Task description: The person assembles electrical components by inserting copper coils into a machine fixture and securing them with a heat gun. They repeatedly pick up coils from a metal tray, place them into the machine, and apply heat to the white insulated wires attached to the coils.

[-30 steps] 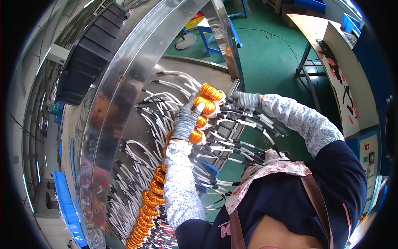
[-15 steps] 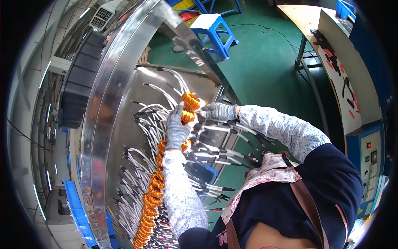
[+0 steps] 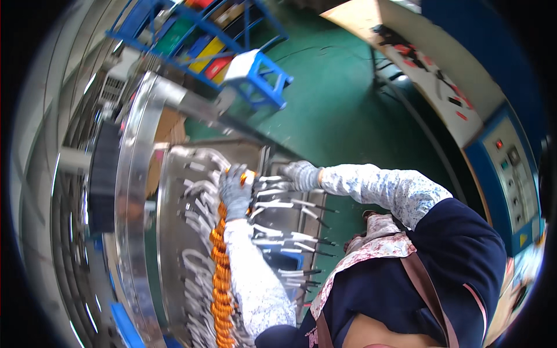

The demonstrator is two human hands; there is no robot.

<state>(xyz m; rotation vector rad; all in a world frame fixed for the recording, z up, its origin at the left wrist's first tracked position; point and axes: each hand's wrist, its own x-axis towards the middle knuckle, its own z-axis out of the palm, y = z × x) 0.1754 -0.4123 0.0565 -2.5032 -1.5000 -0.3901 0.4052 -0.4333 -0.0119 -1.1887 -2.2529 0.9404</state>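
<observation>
Orange coil pieces [image 3: 219, 272], ribbed and glossy, strung in a long row from the near edge up the middle of a curved steel rack [image 3: 174, 232]. Far end of the row at the left hand [image 3: 235, 190], gloved in grey knit, fingers curled down over the topmost orange piece [image 3: 246, 176], which peeks out between them; grip looks closed, though how tightly cannot be told. Just to the right, the right hand [image 3: 300, 174], also in a grey glove, fingers bent around the ends of thin metal rods [image 3: 278, 204]; partly closed, exact hold blurred. Both forearms in pale speckled sleeves [image 3: 255, 284], soft cloth against all the hard metal. Rods pale and straight with dark tips, jutting rightward in rows from the rack, more of them curved and whitish on the left side. Rack shiny, bent like a drum, with a bright polished rim [image 3: 130, 191] at its left. Near right, a dark blue top with a patterned apron [image 3: 377, 255] and brown strap. Far off, a blue stool [image 3: 255, 72] on a green floor [image 3: 336, 116]. Far right, a blue control box [image 3: 505, 168] with small buttons.
</observation>
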